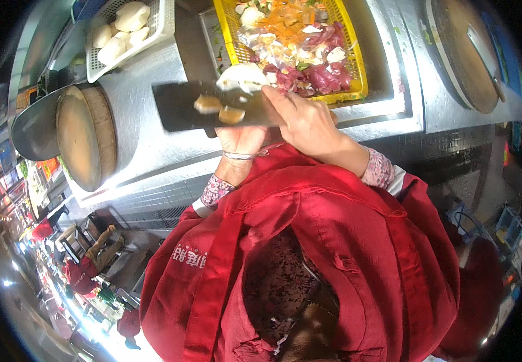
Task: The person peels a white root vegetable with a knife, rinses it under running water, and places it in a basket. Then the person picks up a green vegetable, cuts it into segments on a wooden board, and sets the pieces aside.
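My right hand (308, 120) grips the handle end of a broad cleaver (179, 106), its dark blade lying across the view to the left. Brownish peel pieces (231, 115) cling to the blade's face. Just beyond the blade shows a pale, peeled root vegetable (243, 78). My left hand (241, 139) is beneath the blade, palm turned up, its fingers hidden behind the metal; whether it holds the pale vegetable cannot be seen. In front of both hands, a yellow plastic basket (361, 68) holds red onion skins, orange peelings and pale scraps over the sink.
A white perforated basket (169, 31) of peeled pale vegetables (132, 17) stands at the upper left. Round wooden chopping blocks stand on the left (80, 135) and right (455, 54); another cleaver (480, 47) lies on the right one. The steel counter edge (369, 129) runs before me. People are farther off at lower left.
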The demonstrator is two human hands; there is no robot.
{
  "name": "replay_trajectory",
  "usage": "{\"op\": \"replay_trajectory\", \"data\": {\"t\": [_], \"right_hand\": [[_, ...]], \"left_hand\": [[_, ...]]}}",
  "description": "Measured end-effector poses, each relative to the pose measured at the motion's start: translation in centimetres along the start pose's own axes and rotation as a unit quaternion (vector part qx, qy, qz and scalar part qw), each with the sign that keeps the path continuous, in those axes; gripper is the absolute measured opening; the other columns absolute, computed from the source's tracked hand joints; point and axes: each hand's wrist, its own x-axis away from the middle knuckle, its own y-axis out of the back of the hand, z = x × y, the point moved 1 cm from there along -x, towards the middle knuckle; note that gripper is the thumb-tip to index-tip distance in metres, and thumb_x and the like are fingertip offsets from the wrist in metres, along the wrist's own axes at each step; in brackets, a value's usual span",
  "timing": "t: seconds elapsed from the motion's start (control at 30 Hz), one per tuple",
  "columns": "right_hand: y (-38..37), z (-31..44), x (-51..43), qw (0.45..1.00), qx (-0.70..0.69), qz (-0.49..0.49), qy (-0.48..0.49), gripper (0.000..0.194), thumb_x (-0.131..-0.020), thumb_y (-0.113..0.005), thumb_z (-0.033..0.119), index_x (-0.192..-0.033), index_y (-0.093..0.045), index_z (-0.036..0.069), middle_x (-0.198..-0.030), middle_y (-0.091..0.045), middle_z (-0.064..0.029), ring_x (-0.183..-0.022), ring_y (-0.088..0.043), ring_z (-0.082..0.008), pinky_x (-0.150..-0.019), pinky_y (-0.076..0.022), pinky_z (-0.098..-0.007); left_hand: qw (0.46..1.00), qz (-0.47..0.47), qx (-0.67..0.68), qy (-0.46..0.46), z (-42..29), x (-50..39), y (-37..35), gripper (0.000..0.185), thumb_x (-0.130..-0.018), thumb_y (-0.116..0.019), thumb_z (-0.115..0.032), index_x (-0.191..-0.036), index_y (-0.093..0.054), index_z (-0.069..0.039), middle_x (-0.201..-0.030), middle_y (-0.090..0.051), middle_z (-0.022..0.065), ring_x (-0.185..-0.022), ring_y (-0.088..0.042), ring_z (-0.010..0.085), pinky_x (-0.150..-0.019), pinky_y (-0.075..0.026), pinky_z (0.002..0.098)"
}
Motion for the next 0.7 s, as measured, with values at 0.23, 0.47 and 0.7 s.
{"op": "replay_trajectory", "data": {"t": [0.23,0.47,0.7], "right_hand": [[1.2,-0.9,-1.1,1.000,-0.016,0.025,0.005,0.038,-0.077,-0.061,0.001,-0.115,-0.060,0.002,-0.079,-0.063,-0.0121,-0.065,-0.063,-0.0232,-0.057,-0.0518,-0.0349],[2.5,-3.4,-2.7,0.861,-0.328,-0.001,-0.389,0.032,-0.095,-0.053,0.023,-0.069,-0.057,0.005,-0.056,-0.053,0.0018,-0.044,-0.042,-0.0055,-0.041,-0.0336,-0.0254],[3.6,-1.4,-1.1,0.958,-0.197,-0.012,-0.206,0.015,-0.089,-0.056,0.015,-0.093,-0.063,0.002,-0.068,-0.062,-0.0139,-0.059,-0.063,-0.0237,-0.056,-0.0495,-0.0342]], "left_hand": [[0.983,-0.034,-0.181,-0.019,-0.6,-0.6,-1.3,0.058,-0.081,-0.063,-0.040,-0.130,-0.049,-0.012,-0.131,-0.052,0.0098,-0.120,-0.048,0.0282,-0.104,-0.035,0.0455],[0.984,-0.032,-0.174,0.032,-0.1,0.7,-2.6,0.075,-0.077,-0.063,-0.044,-0.138,-0.037,-0.009,-0.136,-0.043,0.0206,-0.119,-0.044,0.0423,-0.090,-0.045,0.0475],[0.989,-0.003,-0.017,0.146,-0.5,-0.1,-1.1,0.070,-0.080,-0.061,-0.045,-0.136,-0.039,-0.009,-0.133,-0.044,0.0195,-0.122,-0.040,0.0402,-0.094,-0.043,0.0468]]}}
